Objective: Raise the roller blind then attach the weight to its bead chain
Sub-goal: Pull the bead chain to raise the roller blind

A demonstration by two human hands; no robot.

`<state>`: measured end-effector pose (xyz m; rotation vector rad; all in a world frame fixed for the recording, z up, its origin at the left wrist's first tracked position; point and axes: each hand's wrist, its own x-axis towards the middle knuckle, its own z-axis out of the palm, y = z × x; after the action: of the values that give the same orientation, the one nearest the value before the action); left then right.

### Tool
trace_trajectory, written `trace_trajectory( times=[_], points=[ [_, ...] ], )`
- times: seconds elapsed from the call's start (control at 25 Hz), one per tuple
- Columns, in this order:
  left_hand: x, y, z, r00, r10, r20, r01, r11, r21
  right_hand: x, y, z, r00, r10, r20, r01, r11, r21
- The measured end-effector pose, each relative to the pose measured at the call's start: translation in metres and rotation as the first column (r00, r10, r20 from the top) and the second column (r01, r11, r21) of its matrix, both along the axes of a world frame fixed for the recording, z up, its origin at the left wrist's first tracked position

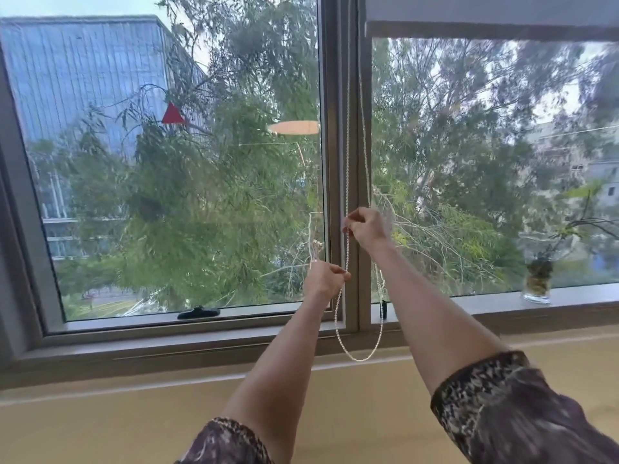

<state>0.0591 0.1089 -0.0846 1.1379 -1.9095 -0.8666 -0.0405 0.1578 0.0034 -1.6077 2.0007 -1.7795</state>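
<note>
Hands on the chain, blind nearly up.
Left hand (326, 279), at six o'clock of the mullion, pinches one strand of the bead chain (358, 356); right hand (366, 226) above pinches it too. Roller blind (485, 28) sits at one o'clock. Raising looks nearly finished; next comes the weight, not visible.

1. The bead chain (342, 324) is pale cream-white, hanging in a loop in front of the window frame (348, 162).
2. The window frame is dull grey-brown.
3. The roller blind (485, 11), right of the frame's central post, is light grey with a darker grey bottom bar.
4. The sleeves (502, 396) below the frame carry a dark brown and cream speckled print.
5. The sill ledge (100, 426) beneath the frame is mustard yellow.
6. The window handle (198, 312) at the frame's lower rail is black.
</note>
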Motion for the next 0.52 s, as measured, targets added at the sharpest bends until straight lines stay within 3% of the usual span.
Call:
trace_trajectory(
  times=[0.08, 0.32, 0.52],
  points=[
    [-0.001, 0.002, 0.008, 0.997, -0.077, -0.024, 0.077, 0.997, -0.001, 0.003, 0.0, -0.01, 0.998, -0.012, -0.057, 0.013, 1.0, 0.02],
    [-0.01, 0.012, 0.075, 0.89, -0.11, -0.443, 0.096, 0.994, -0.053, -0.008, 0.009, -0.056, 0.996, -0.001, -0.089, 0.013, 0.991, 0.135],
    [-0.025, 0.016, 0.107, 0.853, -0.111, -0.51, 0.093, 0.994, -0.06, -0.004, 0.014, -0.105, 0.991, 0.024, -0.13, 0.007, 0.973, 0.231]
  ],
)
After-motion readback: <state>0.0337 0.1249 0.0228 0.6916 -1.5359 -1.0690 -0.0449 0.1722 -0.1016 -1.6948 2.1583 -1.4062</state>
